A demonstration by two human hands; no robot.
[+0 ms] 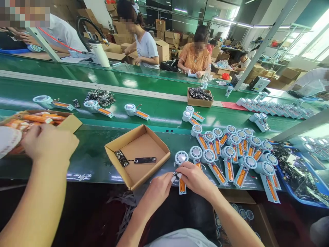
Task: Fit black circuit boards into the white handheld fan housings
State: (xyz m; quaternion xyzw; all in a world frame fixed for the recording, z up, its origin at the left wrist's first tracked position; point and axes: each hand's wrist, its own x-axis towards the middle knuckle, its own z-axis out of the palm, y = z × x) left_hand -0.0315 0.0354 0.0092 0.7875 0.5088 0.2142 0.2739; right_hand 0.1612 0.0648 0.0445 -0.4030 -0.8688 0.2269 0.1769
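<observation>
At the bench's front edge, a blue fan unit [181,158] lies with its round head away from me and its handle, with an orange battery, toward me. My left hand [159,188] and my right hand [194,177] meet over its neck, fingertips pinched together. Between them is a small dark part with white bits, too small to name, and both hands seem to hold it. To the left stands an open cardboard box [151,151] holding a black circuit board [121,158] and a black strip [145,160]. Several similar fan units [228,152] crowd the bench at right.
A co-worker's hand [48,140] reaches over a box of orange batteries [74,123] at left. A blue tray of circuit boards [288,192] sits far right. Beyond, the green conveyor [154,120] carries fan units and a box of boards [200,102]. Other people work behind it.
</observation>
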